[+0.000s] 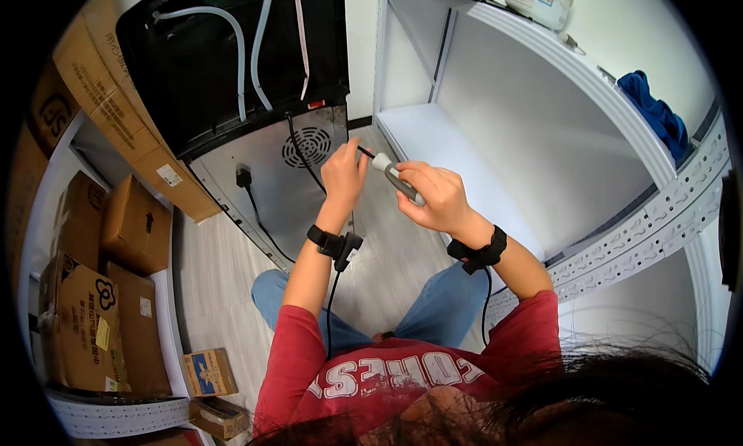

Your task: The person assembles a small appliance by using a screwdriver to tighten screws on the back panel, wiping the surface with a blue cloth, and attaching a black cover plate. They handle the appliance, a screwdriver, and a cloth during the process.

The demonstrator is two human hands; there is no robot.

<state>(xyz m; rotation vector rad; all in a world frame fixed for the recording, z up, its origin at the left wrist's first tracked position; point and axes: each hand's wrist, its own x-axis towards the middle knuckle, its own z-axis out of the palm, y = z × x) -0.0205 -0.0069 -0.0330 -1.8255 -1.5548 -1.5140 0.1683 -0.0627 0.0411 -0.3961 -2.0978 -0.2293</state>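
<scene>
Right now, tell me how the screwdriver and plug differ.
The screwdriver is mostly grey and white; the plug is black. The screwdriver is in the right hand; the plug sits against the metal panel. The plug trails a cord; the screwdriver shows none.

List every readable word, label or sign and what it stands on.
I won't copy wording; marks show:
Red shirt: large white letters, upside down.
Large carton: dark characters, looped emblem.
Brown box: black arrow.
Blue-printed box: too small to read.
White labels: too small.
</scene>
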